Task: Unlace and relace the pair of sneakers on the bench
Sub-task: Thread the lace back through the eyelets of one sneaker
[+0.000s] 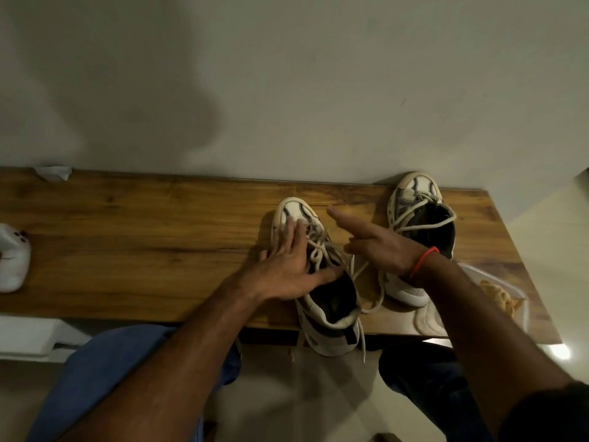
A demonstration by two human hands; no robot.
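Against the pale wall, on the brown wooden bench (134, 237), I see my left hand (283, 266) pressing flat, fingers spread, on the white laced sneaker (318, 275) at frame centre, heel toward me, while my right hand (376, 247) hovers unclenched just right.

A home interior is suggested, likely an entry or hall corner. A wood-grain bench (134, 237) is set flush against a plain painted wall (287, 90), above a pale tiled floor (318, 393). A worn pair of sneakers (420, 231) is kept on it, a white soft item (12, 260) is seen at its left end, and a clear plastic container (497, 298) at its right.
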